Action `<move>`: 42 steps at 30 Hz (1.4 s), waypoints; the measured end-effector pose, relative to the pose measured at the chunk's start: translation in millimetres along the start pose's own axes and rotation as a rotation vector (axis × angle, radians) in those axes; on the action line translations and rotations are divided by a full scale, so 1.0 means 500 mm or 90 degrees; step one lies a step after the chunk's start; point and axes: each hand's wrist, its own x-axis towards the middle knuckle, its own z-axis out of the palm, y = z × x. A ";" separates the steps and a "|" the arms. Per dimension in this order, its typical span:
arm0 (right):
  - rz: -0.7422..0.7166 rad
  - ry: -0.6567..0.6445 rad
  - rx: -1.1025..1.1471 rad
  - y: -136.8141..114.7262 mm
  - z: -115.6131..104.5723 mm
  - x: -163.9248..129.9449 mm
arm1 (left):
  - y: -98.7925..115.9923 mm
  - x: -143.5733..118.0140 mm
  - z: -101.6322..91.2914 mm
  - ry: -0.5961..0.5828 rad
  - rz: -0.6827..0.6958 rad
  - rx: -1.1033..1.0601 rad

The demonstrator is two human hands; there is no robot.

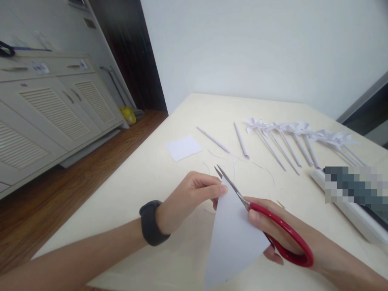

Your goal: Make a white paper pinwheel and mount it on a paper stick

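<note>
My left hand pinches the top corner of a white sheet of paper, which stands tilted above the cream table. A dark band sits on that wrist. My right hand grips red-handled scissors; their metal blades lie along the paper's upper right edge, tips slightly apart just past the left fingertips.
A small white paper square lies further back. Two rolled paper sticks and a row of several white paper pinwheels lie at the far right. Thin paper trimmings are scattered mid-table. A white flat object sits at the right edge. Cabinets stand left.
</note>
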 end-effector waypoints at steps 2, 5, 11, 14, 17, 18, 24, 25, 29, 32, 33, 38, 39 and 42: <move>0.002 0.001 -0.026 0.009 0.000 0.002 | -0.002 0.001 0.000 -0.003 0.002 0.010; -0.043 0.020 -0.056 0.016 -0.009 0.004 | -0.003 0.003 -0.001 0.000 0.020 0.035; -0.106 0.081 -0.042 0.005 -0.042 0.014 | -0.006 0.011 -0.011 0.060 0.024 0.098; -0.091 0.118 -0.029 0.007 -0.045 0.017 | -0.009 0.015 -0.010 0.061 0.003 0.088; -0.099 0.155 -0.037 0.012 -0.042 0.020 | -0.009 0.016 -0.004 0.024 -0.029 0.057; -0.108 0.168 -0.039 0.013 -0.042 0.021 | -0.008 0.016 -0.002 -0.003 -0.043 0.046; -0.171 0.227 -0.010 0.014 -0.055 0.020 | -0.017 0.013 0.000 -0.207 -0.110 0.070; -0.179 0.230 -0.002 0.014 -0.057 0.019 | -0.018 0.013 0.000 -0.225 -0.121 0.084; -0.196 0.239 0.025 0.015 -0.065 0.015 | -0.015 0.016 -0.001 -0.245 -0.130 0.114; -0.208 0.249 0.028 0.017 -0.068 0.015 | -0.007 0.018 -0.003 -0.224 -0.131 0.142; -0.215 0.249 0.030 0.018 -0.068 0.015 | -0.005 0.018 -0.004 -0.213 -0.137 0.164; -0.246 0.222 0.069 0.012 -0.070 0.013 | -0.014 0.013 -0.008 -0.026 -0.024 0.378; -0.250 0.223 0.072 0.010 -0.070 0.012 | -0.015 0.011 -0.009 0.024 0.033 0.418; -0.241 0.243 0.043 0.006 -0.072 0.012 | -0.014 0.009 -0.011 0.090 0.221 0.473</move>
